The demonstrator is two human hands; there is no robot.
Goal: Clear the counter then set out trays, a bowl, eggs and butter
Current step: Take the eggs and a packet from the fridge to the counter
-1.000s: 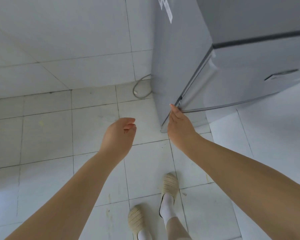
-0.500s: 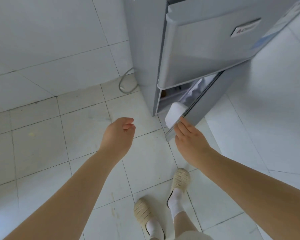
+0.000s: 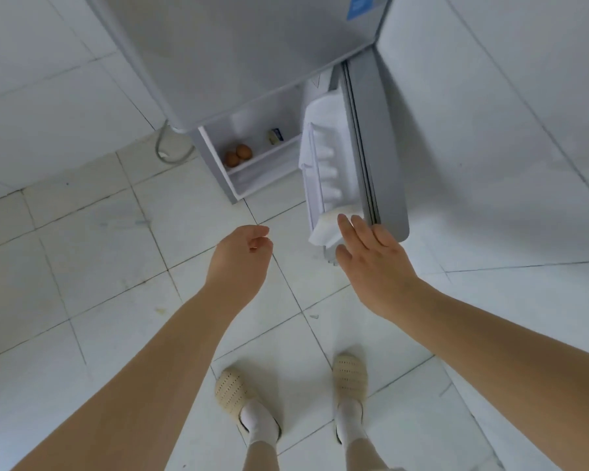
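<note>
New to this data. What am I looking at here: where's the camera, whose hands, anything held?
There is no robot. A person wears one wide-angle camera on the head, looking forward and down, so you see their own arms, legs and slippers over a white tiled floor.

The lower door of a grey fridge stands open. The right hand is spread, its fingertips at the bottom edge of the white door shelf. The left hand hangs loosely curled in the air. Neither hand holds anything.

Inside, on one shelf, lie two brown eggs at the left and a small packet at the right, possibly the butter; the label is too small to read.
</note>
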